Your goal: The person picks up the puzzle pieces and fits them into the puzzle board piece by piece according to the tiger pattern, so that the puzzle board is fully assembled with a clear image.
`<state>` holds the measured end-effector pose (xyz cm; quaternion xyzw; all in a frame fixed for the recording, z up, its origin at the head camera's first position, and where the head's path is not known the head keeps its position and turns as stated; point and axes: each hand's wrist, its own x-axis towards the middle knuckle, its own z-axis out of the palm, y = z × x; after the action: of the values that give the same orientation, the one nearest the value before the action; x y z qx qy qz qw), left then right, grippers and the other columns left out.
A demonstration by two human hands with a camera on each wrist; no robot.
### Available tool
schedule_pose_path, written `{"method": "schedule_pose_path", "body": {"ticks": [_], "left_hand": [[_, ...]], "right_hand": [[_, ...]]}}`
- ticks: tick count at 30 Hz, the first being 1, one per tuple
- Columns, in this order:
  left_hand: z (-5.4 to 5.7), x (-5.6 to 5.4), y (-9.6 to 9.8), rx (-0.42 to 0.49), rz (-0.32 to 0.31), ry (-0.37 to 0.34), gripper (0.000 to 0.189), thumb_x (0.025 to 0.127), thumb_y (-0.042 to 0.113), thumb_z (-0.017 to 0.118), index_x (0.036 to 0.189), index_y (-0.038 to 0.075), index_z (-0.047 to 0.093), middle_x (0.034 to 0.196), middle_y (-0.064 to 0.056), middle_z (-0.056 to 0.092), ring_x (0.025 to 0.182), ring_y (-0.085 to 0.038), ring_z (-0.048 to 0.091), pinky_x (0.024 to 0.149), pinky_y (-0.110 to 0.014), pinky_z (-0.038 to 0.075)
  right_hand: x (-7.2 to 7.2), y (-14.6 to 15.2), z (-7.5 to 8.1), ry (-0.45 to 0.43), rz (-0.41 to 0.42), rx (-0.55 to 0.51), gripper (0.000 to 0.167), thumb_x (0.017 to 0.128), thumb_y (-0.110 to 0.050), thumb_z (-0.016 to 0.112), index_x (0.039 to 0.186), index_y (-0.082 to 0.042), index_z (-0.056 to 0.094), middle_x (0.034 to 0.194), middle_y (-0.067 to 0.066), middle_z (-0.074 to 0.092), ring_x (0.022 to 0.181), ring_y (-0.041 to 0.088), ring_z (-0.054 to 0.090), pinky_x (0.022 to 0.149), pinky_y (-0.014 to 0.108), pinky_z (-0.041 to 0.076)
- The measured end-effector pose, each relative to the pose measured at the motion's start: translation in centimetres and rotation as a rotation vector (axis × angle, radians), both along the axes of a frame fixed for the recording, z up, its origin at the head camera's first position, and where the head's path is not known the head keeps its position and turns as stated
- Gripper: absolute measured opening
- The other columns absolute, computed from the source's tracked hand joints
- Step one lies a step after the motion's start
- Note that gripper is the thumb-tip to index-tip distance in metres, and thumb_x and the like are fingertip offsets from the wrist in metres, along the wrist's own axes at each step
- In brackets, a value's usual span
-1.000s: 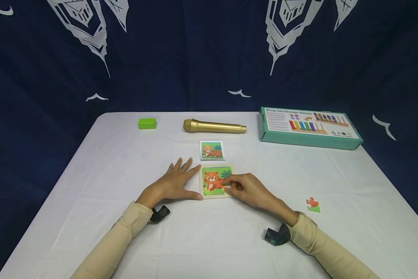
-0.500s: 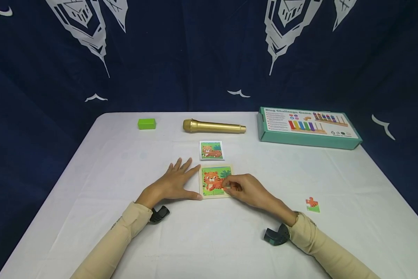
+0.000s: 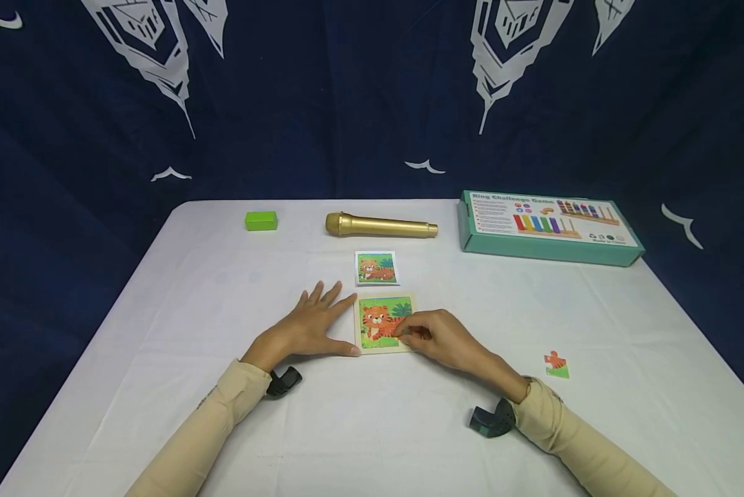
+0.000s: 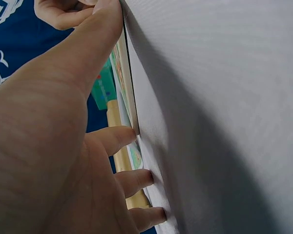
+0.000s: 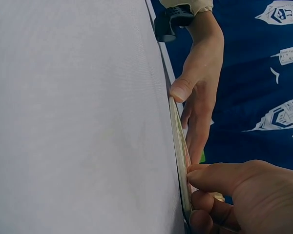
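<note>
A small tiger jigsaw puzzle in a pale wooden tray (image 3: 357, 331) lies flat on the white table, mostly filled. Spread and straight, my left hand (image 3: 312, 328) braces the tray's left side; its thumb is at the near left corner and its index finger at the far left corner. Over the puzzle's lower right part is my right hand (image 3: 437, 335), fingers curled, thumb and fingertips pinching an orange puzzle piece that they mostly hide. In the right wrist view, the right thumb (image 5: 200, 178) is right at the puzzle's surface. One loose puzzle piece (image 3: 557, 364), orange and green, lies at the right.
Just behind the tray lies a picture card (image 3: 377, 268) with the same tiger. Farther back are a green block (image 3: 261, 221), a gold microphone (image 3: 381, 226) and a teal game box (image 3: 552, 231). A dark blue patterned cloth (image 3: 347, 103) hangs behind the table.
The right thumb and fingertips have shifted slightly at the puzzle's lower right, and the piece under them sits a little differently. The left hand stays in place.
</note>
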<state>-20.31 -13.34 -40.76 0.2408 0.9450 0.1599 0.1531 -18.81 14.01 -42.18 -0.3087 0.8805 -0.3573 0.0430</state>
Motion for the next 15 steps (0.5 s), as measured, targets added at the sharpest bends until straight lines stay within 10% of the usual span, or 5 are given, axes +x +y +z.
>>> {"method": "schedule_pose_path", "body": {"ticks": [15], "left_hand": [[0.3,0.2,-0.1,0.004,-0.001,-0.005,0.104,0.074,0.071,0.064,0.154,0.022,0.022,0.161,-0.012,0.003,0.145,-0.041,-0.008,0.116,-0.057,-0.001]], "right_hand": [[0.2,2.5,1.1,-0.205,0.060,-0.100,0.020,0.091,-0.012,0.066,0.111,-0.012,0.070,0.086,-0.003,0.064,0.078,0.011,0.055,0.069,0.021,0.048]]}}
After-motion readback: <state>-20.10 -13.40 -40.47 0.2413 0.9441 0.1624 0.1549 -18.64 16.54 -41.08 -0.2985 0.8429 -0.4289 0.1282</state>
